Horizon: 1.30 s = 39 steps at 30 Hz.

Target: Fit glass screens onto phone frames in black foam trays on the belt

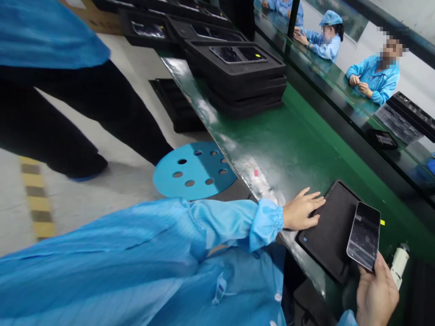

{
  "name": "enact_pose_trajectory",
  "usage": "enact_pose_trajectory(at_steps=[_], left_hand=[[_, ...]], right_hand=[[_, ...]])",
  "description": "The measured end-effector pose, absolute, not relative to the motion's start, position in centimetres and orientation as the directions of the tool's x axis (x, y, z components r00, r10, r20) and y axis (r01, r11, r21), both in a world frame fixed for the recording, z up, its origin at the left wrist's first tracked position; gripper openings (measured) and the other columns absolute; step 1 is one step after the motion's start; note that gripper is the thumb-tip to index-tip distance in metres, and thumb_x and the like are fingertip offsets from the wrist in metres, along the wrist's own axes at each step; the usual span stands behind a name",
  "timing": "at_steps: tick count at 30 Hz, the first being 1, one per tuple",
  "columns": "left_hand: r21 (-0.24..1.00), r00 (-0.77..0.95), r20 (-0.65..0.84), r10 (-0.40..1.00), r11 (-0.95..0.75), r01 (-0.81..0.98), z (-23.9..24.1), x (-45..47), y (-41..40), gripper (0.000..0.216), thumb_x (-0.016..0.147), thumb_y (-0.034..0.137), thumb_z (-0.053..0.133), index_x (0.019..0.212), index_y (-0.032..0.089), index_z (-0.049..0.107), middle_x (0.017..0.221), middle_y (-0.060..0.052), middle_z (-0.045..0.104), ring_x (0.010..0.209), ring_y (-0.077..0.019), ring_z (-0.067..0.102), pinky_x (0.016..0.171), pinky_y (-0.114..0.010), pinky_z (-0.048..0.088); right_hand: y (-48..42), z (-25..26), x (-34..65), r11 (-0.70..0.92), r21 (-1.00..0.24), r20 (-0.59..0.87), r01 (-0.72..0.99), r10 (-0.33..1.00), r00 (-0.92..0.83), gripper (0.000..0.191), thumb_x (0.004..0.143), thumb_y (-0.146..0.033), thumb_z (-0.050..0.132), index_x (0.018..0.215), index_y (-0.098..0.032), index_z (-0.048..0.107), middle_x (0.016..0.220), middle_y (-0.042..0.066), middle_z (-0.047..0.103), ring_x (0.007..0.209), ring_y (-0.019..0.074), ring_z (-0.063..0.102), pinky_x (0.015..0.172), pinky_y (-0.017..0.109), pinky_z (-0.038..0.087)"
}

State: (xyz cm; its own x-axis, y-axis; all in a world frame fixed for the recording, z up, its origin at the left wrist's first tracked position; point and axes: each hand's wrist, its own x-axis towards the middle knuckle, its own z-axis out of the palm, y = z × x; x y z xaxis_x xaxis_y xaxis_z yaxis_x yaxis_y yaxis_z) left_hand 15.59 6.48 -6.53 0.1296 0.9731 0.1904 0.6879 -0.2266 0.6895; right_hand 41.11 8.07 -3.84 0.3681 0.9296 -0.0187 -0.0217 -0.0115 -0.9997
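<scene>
While the left hand point(301, 210) lies flat on a black tray point(331, 235), the right hand point(375, 294) grips a glossy, seemingly dark phone point(364, 235).

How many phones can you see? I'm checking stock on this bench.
3: one phone in the right hand, two in the top tray. Others may be hidden.

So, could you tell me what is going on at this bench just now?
A person in a blue coat sits at a green workbench. The right hand holds a dark glossy phone-shaped panel over a flat black foam tray, and the left hand rests flat on that tray's near edge. Further along stands a stack of black foam trays holding similar panels. Other people in blue coats sit across the line.
</scene>
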Motion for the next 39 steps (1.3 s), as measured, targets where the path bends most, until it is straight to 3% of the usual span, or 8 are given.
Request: enact_pose_trajectory(at_steps=[9,18,22,26,30,33,37,39], left_hand=[[0.695,0.135,0.181,0.974,-0.224,0.683,-6.3,15.7,6.4,0.057,0.083,0.026,0.051,0.137,0.010,0.043,0.140,-0.014,0.045,0.138,-0.0274,0.031,0.116,-0.054,0.008],[0.721,0.105,0.225,0.969,-0.238,0.651,-6.5,15.6,6.4,0.054,0.083,0.025,0.054,0.134,0.009,0.046,0.141,-0.016,0.044,0.138,-0.0283,0.030,0.117,-0.055,0.011],[0.850,-0.005,0.375,0.927,-0.341,0.401,-5.1,17.0,6.1,0.044,0.089,0.030,0.049,0.127,0.010,0.055,0.142,-0.015,0.042,0.134,-0.0236,0.037,0.113,-0.040,0.031],[0.987,-0.076,0.161,0.984,-0.159,0.028,-3.9,20.0,7.1,0.060,0.078,0.041,0.066,0.131,0.014,0.053,0.131,-0.013,0.056,0.116,-0.0268,0.057,0.097,-0.038,0.048],[0.916,-0.043,-0.089,0.995,0.065,-0.396,-4.1,21.4,9.1,0.038,0.065,0.019,0.070,0.103,0.012,0.066,0.090,-0.005,0.070,0.087,-0.0212,0.064,0.079,-0.029,0.052],[0.837,-0.032,-0.220,0.975,0.172,-0.519,-4.1,20.8,9.9,0.015,0.065,0.011,0.057,0.078,0.012,0.064,0.062,-0.001,0.063,0.057,-0.0148,0.059,0.057,-0.024,0.047],[0.759,-0.024,-0.277,0.960,0.204,-0.618,-3.3,20.1,9.8,0.023,0.069,0.014,0.049,0.086,0.014,0.064,0.074,-0.004,0.067,0.062,-0.0157,0.062,0.056,-0.024,0.047],[0.737,-0.022,-0.279,0.960,0.199,-0.646,-2.8,20.2,9.6,0.022,0.073,0.019,0.048,0.087,0.015,0.065,0.076,-0.004,0.068,0.065,-0.0161,0.063,0.059,-0.024,0.048]], right_hand=[[7.1,-4.2,36.8,-0.135,-0.962,-0.192,-0.237,0.953,0.234,0.037,0.071,-0.034,0.075,0.098,-0.012,0.065,0.098,0.009,0.068,0.093,0.0206,0.066,0.086,0.038,0.055],[6.5,-4.9,35.7,-0.143,-0.983,-0.166,-0.115,0.960,0.224,0.053,0.074,-0.046,0.070,0.111,-0.011,0.058,0.104,0.011,0.066,0.097,0.0225,0.064,0.085,0.039,0.054],[5.5,-4.1,34.5,-0.037,-0.946,0.066,0.322,0.950,0.304,0.059,0.079,-0.054,0.059,0.117,-0.009,0.060,0.108,0.017,0.065,0.099,0.0293,0.062,0.090,0.045,0.049],[4.5,-3.7,32.3,0.154,-0.667,0.375,0.729,0.915,0.149,0.065,0.089,-0.058,0.038,0.118,-0.005,0.062,0.102,0.022,0.067,0.092,0.0351,0.065,0.079,0.045,0.050],[3.8,-4.4,31.4,0.341,-0.650,0.425,0.679,0.904,-0.048,0.063,0.092,-0.054,0.037,0.120,-0.002,0.060,0.105,0.021,0.066,0.093,0.0297,0.066,0.077,0.036,0.052],[3.6,-4.6,32.6,0.368,-0.732,0.375,0.574,0.920,-0.112,0.054,0.091,-0.053,0.045,0.121,-0.010,0.061,0.113,0.014,0.065,0.103,0.0253,0.063,0.085,0.032,0.051],[3.8,-4.3,35.0,0.190,-0.846,0.319,0.499,0.929,0.187,0.050,0.087,-0.054,0.051,0.113,-0.013,0.063,0.109,0.013,0.066,0.094,0.0234,0.066,0.082,0.035,0.054],[4.0,-4.1,35.7,0.063,-0.938,0.151,0.340,0.960,0.238,0.053,0.083,-0.058,0.055,0.107,-0.011,0.063,0.100,0.012,0.068,0.082,0.0215,0.066,0.069,0.033,0.057]])
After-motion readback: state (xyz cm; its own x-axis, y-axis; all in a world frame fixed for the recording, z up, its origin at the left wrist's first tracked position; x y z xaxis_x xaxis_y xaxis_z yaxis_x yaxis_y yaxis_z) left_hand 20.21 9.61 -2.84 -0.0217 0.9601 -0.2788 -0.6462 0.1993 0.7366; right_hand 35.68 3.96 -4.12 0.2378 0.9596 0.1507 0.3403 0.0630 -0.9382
